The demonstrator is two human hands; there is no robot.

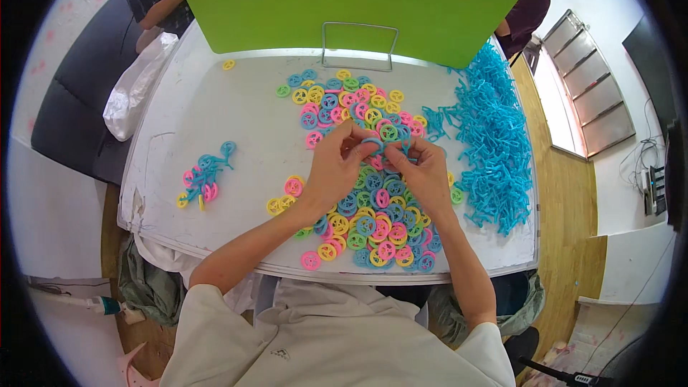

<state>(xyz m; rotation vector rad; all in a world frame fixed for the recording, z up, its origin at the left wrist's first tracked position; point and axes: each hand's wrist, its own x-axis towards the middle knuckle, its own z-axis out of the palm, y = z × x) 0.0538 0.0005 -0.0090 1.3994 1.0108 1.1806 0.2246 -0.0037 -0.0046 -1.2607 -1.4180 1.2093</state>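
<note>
Both hands meet above a heap of small plastic rings. My left hand [334, 163] pinches a blue spoked ring [373, 143] between thumb and fingers. Close against it, my right hand [428, 173] has its fingertips closed on a blue plastic stick piece [405, 145], which is partly hidden by the fingers. Ring and stick are next to each other, but I cannot tell whether they are joined. Beneath the hands spreads the heap of spoked rings [356, 223] in pink, yellow, green and blue. At the right lies a big pile of blue stick pieces [498, 147].
Toward the left lies a small cluster of blue sticks with coloured rings [206, 172]. A green panel [358, 3] stands at the table's far edge, with a metal wire frame [358, 24] before it. One yellow ring [228, 64] lies far left. Other people sit beyond.
</note>
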